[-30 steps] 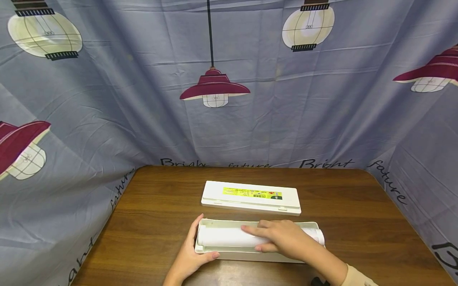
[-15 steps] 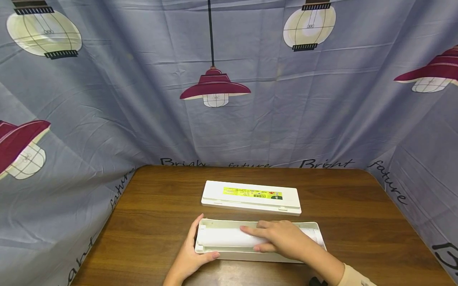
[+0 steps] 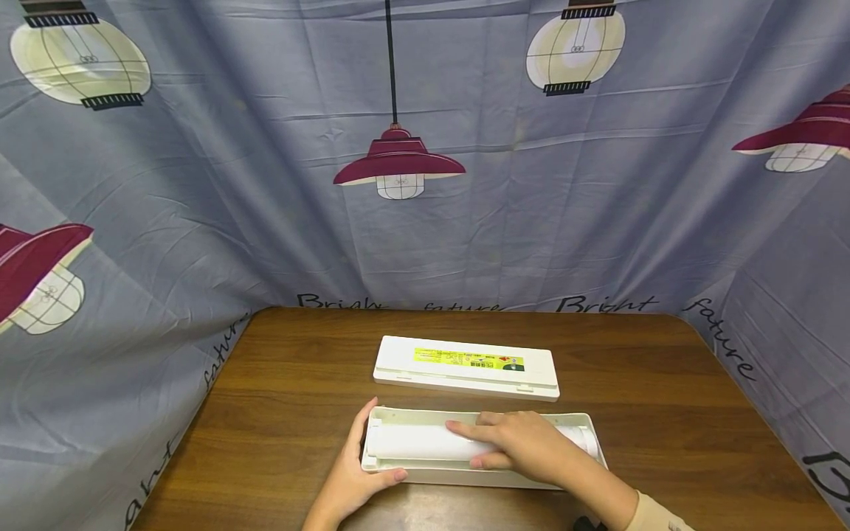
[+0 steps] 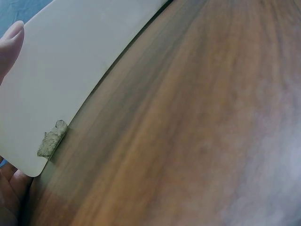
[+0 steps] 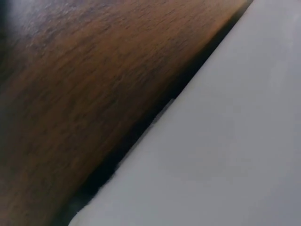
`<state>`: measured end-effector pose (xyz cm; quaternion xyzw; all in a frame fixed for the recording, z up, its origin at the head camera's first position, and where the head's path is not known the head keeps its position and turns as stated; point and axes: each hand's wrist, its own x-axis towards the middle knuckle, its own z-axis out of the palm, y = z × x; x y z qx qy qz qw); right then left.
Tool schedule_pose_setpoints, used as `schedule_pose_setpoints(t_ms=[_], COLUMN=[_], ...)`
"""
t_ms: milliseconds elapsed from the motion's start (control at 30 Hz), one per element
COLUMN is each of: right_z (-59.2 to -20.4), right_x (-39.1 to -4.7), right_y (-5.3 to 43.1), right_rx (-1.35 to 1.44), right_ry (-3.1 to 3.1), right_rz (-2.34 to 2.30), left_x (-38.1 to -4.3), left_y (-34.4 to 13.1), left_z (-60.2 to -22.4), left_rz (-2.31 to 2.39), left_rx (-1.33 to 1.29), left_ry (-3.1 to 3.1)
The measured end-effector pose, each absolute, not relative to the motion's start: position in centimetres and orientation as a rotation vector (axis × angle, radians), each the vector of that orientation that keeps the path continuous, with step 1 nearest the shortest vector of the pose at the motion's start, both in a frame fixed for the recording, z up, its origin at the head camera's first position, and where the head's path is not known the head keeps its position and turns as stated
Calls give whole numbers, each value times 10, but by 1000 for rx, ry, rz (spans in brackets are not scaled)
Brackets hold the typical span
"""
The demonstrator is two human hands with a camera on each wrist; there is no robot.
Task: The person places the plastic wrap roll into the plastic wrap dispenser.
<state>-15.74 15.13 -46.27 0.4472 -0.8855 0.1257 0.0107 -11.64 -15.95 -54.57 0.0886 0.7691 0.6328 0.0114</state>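
A long white box [image 3: 491, 476] without its lid stands on the table in the head view, with a smooth white roll [image 3: 425, 442] lying inside. My left hand [image 3: 352, 464] grips the box's left end, thumb on the front wall and fingers at the far corner. In the left wrist view the thumb [image 4: 11, 42] presses the box wall [image 4: 70, 61]. My right hand [image 3: 527, 442] holds the roll from above near its middle, index finger along the top and thumb on the near side. It covers part of the roll. The right wrist view shows only box wall [image 5: 211, 141] and table.
Behind the box lies a white lid [image 3: 465, 365] with a yellow-green label. A torn greyish patch [image 4: 52, 139] sticks to the box's lower edge. The brown wooden table [image 3: 285, 383] meets a blue-grey printed curtain [image 3: 465, 243] at its far edge.
The roll's right end, which stuck out over the box's right rim, has dropped inside the box. My right hand has shifted slightly left; the left hand stays put.
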Motion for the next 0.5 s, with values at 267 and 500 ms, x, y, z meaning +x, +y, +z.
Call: schedule_pose_setpoints(t_ms=[267,500], right_z=[-468,-472], right_x=[-160,-161], right_y=[153,154], right_rx=[1407,1419], right_ry=[-2733,-2719], right_rz=[396,425], left_x=[-116,-116], left_y=[-159,-159], left_z=[-545,-547], left_rz=[1973,1973], left_rx=[277,286], left_ry=[2402,2407])
